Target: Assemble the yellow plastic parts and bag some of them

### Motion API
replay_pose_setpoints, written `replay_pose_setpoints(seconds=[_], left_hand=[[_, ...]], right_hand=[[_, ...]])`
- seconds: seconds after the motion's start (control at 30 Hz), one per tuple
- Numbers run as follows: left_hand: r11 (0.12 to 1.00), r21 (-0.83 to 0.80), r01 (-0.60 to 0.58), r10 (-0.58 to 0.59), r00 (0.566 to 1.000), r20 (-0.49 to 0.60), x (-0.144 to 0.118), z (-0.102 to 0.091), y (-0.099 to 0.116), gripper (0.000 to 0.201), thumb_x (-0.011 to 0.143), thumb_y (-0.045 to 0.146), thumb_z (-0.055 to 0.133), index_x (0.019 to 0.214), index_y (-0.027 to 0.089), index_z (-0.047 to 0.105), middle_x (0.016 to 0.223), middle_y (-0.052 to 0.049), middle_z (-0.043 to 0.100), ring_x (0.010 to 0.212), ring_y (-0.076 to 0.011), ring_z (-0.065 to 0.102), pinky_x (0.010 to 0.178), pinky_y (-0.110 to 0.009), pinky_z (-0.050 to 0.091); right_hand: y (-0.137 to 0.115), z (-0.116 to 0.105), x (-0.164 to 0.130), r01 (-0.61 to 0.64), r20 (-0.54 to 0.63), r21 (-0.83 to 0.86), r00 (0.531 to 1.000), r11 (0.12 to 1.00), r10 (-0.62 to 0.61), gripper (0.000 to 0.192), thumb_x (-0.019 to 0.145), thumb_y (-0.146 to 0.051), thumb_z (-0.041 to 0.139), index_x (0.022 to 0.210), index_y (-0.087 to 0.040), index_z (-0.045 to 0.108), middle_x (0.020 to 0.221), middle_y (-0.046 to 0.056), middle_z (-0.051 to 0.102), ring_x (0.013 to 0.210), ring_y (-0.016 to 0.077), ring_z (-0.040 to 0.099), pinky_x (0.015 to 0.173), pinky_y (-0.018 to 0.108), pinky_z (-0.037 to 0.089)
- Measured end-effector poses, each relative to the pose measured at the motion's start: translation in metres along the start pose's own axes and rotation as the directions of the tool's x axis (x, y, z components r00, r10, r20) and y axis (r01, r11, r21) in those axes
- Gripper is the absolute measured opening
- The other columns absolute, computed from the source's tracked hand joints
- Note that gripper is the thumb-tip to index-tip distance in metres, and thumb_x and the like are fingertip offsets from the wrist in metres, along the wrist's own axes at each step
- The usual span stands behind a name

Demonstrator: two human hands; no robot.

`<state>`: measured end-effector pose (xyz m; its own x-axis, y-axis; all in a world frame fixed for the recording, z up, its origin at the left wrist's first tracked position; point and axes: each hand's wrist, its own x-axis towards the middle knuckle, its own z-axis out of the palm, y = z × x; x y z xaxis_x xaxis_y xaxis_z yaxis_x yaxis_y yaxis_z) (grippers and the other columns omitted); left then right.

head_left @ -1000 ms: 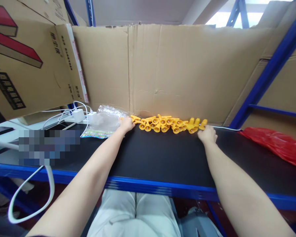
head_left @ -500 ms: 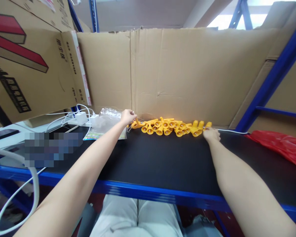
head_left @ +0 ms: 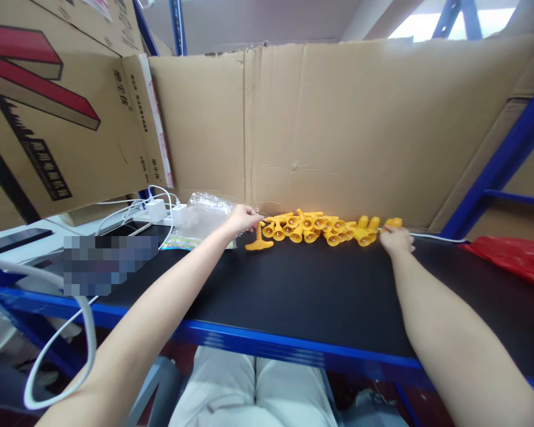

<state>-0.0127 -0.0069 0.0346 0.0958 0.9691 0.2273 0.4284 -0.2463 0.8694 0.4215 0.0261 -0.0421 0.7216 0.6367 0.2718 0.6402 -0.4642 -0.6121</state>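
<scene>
My left hand is closed in a pinch at the left end of a heap of yellow plastic pieces. Just below its fingertips is a yellow T-shaped handle, crossbar toward me, its ridged stem reaching up to the fingers. The heap holds several funnel-shaped pieces, open ends mostly toward me, with something shiny inside some. At the heap's right end my right hand is closed on a yellow funnel-shaped piece, partly hidden behind the fingers. Two more yellow pieces stand just left of it.
A clear plastic bag lies left of my left hand, near white chargers and cables. A red plastic bag is at the right. Cardboard walls the back of the black tabletop. A blue metal beam edges its front.
The T-shaped handle now shows crossbar toward me below my left fingers. My right hand has shifted slightly right with its yellow piece, away from the heap. The whole view has shifted a little.
</scene>
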Motion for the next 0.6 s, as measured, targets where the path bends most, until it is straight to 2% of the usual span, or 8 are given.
replay_pose_setpoints(seconds=[0.13, 0.23, 0.33, 0.43, 0.6], left_hand=[[0.997, 0.009, -0.074, 0.074, 0.997, 0.021, -0.002, 0.01, -0.017, 0.027, 0.074, 0.033, 0.063, 0.057, 0.014, 0.053, 0.05, 0.003, 0.051, 0.041, -0.0065, 0.045, 0.047, -0.022, 0.034], [0.985, 0.091, -0.145, 0.145, 0.989, 0.005, -0.001, 0.016, -0.031, 0.031, 0.072, 0.042, 0.062, 0.058, 0.015, 0.055, 0.051, 0.004, 0.049, 0.042, -0.006, 0.041, 0.047, -0.022, 0.031], [0.967, 0.178, -0.182, 0.175, 0.983, 0.052, -0.001, 0.022, -0.042, 0.033, 0.067, 0.043, 0.065, 0.055, 0.014, 0.055, 0.052, 0.003, 0.05, 0.049, -0.0078, 0.043, 0.051, -0.023, 0.031], [0.953, 0.194, -0.233, 0.213, 0.97, 0.117, -0.003, 0.026, -0.044, 0.03, 0.069, 0.041, 0.063, 0.058, 0.013, 0.059, 0.056, 0.001, 0.055, 0.054, -0.0093, 0.047, 0.054, -0.023, 0.033], [0.945, 0.171, -0.278, 0.274, 0.961, 0.047, -0.007, 0.027, -0.04, 0.023, 0.077, 0.036, 0.056, 0.082, 0.015, 0.065, 0.067, -0.001, 0.062, 0.063, -0.0117, 0.057, 0.058, -0.021, 0.04]], right_hand=[[0.0, -0.001, -0.004, -0.012, -0.083, 0.023, 0.996, 1.0, 0.013, 0.041, 0.084, -0.031, 0.042, 0.122, -0.028, 0.056, 0.135, 0.011, 0.038, 0.118, 0.0245, 0.038, 0.094, 0.038, 0.03], [0.0, 0.0, -0.005, -0.007, -0.113, 0.035, 0.994, 0.999, 0.011, 0.039, 0.082, -0.028, 0.046, 0.119, -0.029, 0.057, 0.132, 0.01, 0.04, 0.115, 0.0233, 0.04, 0.093, 0.038, 0.031], [0.001, 0.001, -0.006, -0.002, -0.129, 0.043, 0.992, 0.999, 0.008, 0.038, 0.08, -0.026, 0.048, 0.117, -0.028, 0.059, 0.129, 0.009, 0.042, 0.114, 0.0232, 0.041, 0.092, 0.038, 0.032], [0.0, 0.0, -0.009, 0.01, -0.143, 0.05, 0.99, 0.999, -0.003, 0.038, 0.078, -0.024, 0.049, 0.115, -0.029, 0.059, 0.127, 0.008, 0.043, 0.111, 0.023, 0.042, 0.092, 0.039, 0.032], [-0.002, -0.005, -0.014, 0.064, -0.151, 0.065, 0.987, 0.996, -0.054, 0.039, 0.08, -0.024, 0.045, 0.117, -0.027, 0.059, 0.13, 0.012, 0.04, 0.109, 0.0239, 0.045, 0.091, 0.038, 0.033]])
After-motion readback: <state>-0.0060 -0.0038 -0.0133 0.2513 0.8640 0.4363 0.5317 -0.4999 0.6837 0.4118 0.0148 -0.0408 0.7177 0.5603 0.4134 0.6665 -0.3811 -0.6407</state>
